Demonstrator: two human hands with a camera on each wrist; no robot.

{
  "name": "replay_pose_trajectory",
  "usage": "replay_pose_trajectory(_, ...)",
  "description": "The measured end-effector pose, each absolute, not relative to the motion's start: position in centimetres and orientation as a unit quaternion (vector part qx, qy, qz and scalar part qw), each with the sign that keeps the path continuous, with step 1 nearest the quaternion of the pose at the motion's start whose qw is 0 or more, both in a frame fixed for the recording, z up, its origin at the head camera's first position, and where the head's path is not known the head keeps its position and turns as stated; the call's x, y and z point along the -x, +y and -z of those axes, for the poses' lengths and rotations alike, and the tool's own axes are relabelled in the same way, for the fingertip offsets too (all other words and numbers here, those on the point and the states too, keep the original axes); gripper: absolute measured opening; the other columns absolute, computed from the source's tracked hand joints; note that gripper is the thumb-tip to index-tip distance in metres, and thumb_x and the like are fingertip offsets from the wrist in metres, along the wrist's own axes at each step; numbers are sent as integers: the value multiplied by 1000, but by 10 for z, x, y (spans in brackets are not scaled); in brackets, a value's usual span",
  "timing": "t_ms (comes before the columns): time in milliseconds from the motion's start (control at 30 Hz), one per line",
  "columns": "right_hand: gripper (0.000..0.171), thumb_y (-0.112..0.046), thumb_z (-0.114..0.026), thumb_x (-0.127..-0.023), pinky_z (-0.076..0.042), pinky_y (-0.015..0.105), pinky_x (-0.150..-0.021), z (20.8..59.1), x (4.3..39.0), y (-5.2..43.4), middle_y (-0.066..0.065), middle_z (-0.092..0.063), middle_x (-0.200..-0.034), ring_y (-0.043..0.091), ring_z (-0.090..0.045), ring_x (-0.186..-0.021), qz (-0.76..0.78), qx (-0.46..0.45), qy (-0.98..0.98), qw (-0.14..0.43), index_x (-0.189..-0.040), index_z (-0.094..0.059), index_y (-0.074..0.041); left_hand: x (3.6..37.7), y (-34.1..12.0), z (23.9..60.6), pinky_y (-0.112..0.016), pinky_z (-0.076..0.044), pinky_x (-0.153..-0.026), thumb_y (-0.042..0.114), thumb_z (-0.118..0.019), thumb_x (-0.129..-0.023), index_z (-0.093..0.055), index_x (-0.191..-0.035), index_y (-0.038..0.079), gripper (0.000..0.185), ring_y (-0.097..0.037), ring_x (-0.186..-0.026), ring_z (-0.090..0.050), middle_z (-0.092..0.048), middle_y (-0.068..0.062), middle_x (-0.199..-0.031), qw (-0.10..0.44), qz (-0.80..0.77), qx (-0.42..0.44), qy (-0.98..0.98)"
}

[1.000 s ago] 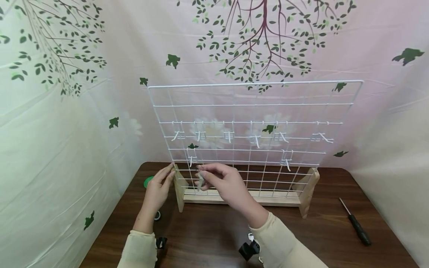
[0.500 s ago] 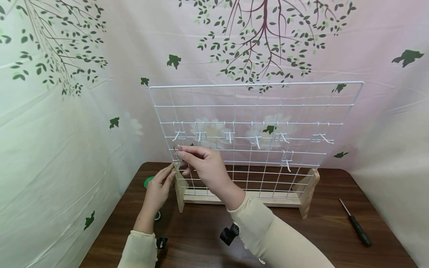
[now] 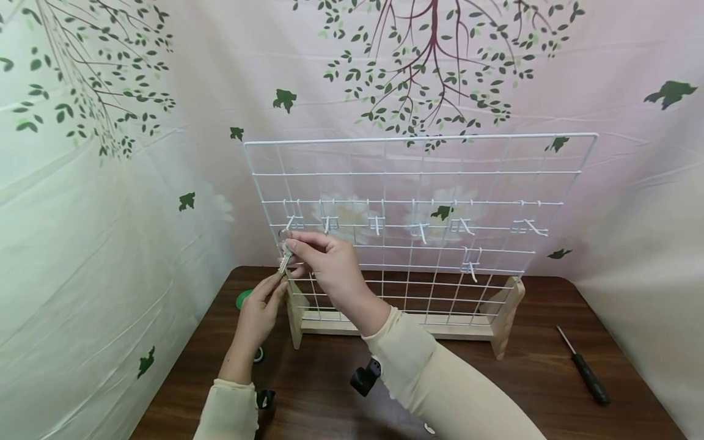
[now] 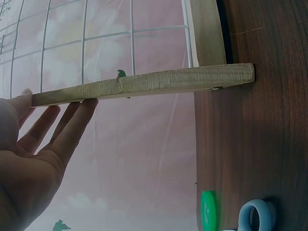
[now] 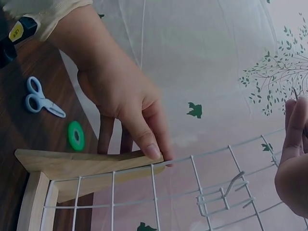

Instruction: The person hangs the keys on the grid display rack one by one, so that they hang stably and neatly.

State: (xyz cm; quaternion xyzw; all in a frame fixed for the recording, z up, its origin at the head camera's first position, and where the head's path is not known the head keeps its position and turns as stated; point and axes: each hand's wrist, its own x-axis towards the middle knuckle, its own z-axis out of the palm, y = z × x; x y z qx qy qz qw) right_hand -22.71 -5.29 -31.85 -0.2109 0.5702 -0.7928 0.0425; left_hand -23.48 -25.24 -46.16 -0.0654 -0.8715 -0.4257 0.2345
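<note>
A bunch of keys [image 3: 284, 261] on a ring [image 3: 283, 234] hangs from the right hand [image 3: 332, 260], just above the left hand's fingertips in the head view; whether they touch is unclear. It sits before the left edge of the white wire grid [image 3: 418, 139], just below the leftmost upper hook [image 3: 291, 222]. The right hand pinches the keys between thumb and fingers. The left hand [image 4: 36, 163] grips the top of the wooden side support [image 4: 149, 82], thumb on one face, fingers against the other.

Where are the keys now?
In the head view, the keys are pinched in the right hand near the left edge of the wire rack, below the leftmost upper hook and above the left hand.
</note>
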Motion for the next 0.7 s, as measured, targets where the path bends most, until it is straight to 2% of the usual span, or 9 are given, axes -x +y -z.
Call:
replay_pose_trajectory(233,29,-5,-70,-103,-65,22,-68,321,235,-57,20,-76,-132,8,-73,-77,793,196,574,49,-128,-74,7,236,-254,463,-53,-63,-99,24,-62,-111,-64,-149,10,41,-34,-129,-70,-67,-16,-147,232,427,70,-871)
replay_pose_trajectory(400,28,-5,-71,-102,-66,23,-68,321,240,-56,21,-77,-122,9,-73,-78,788,181,586,42,-127,-74,7,234,-255,462,-57,-60,-103,26,-61,-111,-62,-152,14,42,-37,-134,-67,-66,-15,-149,228,429,72,-871)
replay_pose_trajectory(533,30,-6,-72,-102,-68,27,-75,321,239,-53,21,-77,-120,9,-75,-84,774,180,606,40,-130,-73,3,233,-254,460,-58,-59,-105,27,-61,-111,-62,-152,15,43,-37,-136,-66,-66,-15,-150,225,428,66,-873)
replay_pose_trajectory(700,37,-12,-73,-103,-68,32,-87,323,236,-43,18,-74,-130,28,-79,-101,739,196,644,35,-138,-70,-3,232,-252,459,-57,-60,-103,28,-60,-112,-61,-153,16,44,-38,-135,-66,-64,-15,-152,214,422,52,-879)
